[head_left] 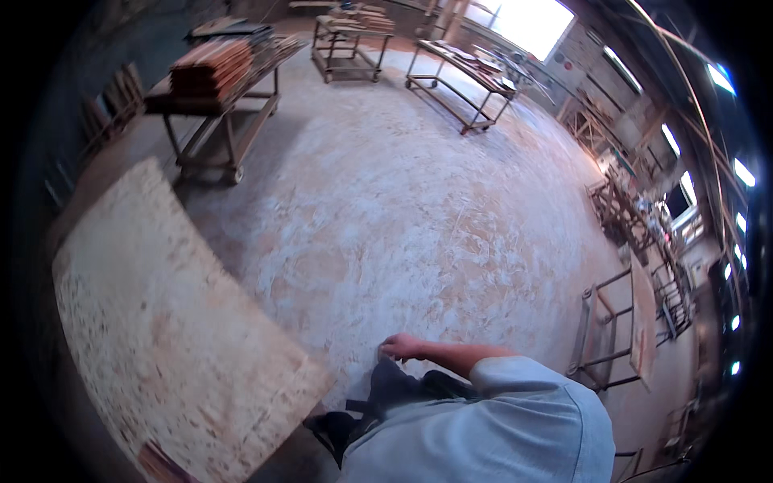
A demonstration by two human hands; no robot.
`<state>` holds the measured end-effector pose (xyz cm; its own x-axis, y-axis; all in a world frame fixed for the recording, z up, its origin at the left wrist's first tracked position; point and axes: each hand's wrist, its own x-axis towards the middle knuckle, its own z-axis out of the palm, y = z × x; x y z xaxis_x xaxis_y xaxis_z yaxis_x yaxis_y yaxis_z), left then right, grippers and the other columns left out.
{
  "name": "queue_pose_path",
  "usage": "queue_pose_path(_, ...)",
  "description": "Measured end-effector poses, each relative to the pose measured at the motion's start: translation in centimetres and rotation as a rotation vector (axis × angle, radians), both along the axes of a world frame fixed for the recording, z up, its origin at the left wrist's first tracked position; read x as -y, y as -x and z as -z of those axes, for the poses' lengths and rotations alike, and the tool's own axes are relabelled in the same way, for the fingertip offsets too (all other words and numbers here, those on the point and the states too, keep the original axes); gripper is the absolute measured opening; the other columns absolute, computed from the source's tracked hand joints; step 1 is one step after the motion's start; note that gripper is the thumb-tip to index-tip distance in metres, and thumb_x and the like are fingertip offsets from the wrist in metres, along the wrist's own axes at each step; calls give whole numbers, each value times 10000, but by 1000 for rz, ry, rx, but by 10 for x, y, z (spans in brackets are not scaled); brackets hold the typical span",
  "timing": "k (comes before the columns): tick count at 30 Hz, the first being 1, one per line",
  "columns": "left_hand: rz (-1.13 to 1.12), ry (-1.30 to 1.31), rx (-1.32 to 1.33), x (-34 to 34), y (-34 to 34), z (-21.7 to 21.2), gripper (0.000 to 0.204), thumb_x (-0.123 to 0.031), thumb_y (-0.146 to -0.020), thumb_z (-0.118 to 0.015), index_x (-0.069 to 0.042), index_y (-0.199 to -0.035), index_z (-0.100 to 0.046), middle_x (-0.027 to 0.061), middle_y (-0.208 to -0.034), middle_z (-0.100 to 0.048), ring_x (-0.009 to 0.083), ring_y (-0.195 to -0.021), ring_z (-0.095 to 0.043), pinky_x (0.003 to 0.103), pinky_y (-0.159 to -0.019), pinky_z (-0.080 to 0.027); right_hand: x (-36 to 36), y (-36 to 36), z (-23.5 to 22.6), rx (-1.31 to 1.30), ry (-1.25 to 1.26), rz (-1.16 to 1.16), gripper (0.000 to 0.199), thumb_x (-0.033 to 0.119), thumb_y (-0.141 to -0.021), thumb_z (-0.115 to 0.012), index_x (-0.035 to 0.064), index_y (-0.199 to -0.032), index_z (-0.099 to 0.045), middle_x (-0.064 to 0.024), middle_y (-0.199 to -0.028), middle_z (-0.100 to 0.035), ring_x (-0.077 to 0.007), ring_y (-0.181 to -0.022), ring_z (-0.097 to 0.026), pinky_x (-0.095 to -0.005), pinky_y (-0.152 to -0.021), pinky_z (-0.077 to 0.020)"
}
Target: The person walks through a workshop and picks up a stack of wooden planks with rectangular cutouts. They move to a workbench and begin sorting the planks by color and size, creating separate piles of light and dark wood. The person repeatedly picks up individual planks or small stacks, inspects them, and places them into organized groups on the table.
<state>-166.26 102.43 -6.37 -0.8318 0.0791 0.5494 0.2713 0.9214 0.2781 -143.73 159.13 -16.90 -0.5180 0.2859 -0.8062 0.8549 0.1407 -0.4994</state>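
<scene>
My right hand is in front of my body, fingers curled in, and no object shows in it. It is close to the dark cloth of my clothing, below a light short sleeve. My left hand is out of sight. To my left lies a large pale tabletop, its surface speckled with dark marks and worn patches. A few reddish-brown strips rest at its near edge, partly cut off by the rim of the picture.
A wheeled cart at the far left carries a stack of reddish wooden boards. Two more wheeled carts, one in the far middle and one further right, hold pieces. A rack stands at right. Dust and shavings streak the floor.
</scene>
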Motion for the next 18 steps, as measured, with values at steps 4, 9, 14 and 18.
queue_pose_path(4,59,-109,34,-127,-30,-10,739,-499,-892,-505,-34,-1432,-309,199,-1436,-362,349,-1323,-350,418,-1081,-294,-36,-25,16,-91,39,-18,454,401,-912,-538,28,-1156,-623,-91,-924,-656,-183,-710,-616,-322,-630,-536)
queue_pose_path(9,185,-226,310,-272,-64,8,669,-430,-883,-539,-20,-1388,-385,211,-1374,-432,361,-1272,-409,423,-1043,-343,-139,-97,74,22,46,246,457,396,-902,-559,22,-1158,-615,-106,-933,-640,-201,-700,-609,-348,-584,-537)
queue_pose_path(14,377,-407,903,-392,-81,54,599,-362,-874,-573,-6,-1343,-461,223,-1312,-502,373,-1221,-468,428,-1005,-393,-240,-171,48,-41,7,705,418,338,-908,-556,-3,-1144,-611,-105,-960,-639,-188,-698,-609,-328,-561,-526)
queue_pose_path(18,801,120,774,-511,-69,79,404,-155,-822,-603,28,-1179,-558,197,-1077,-610,303,-952,-627,403,-849,-497,-279,-185,36,-113,-21,829,368,300,-917,-549,4,-1123,-619,-89,-948,-640,-177,-702,-611,-321,-564,-528)
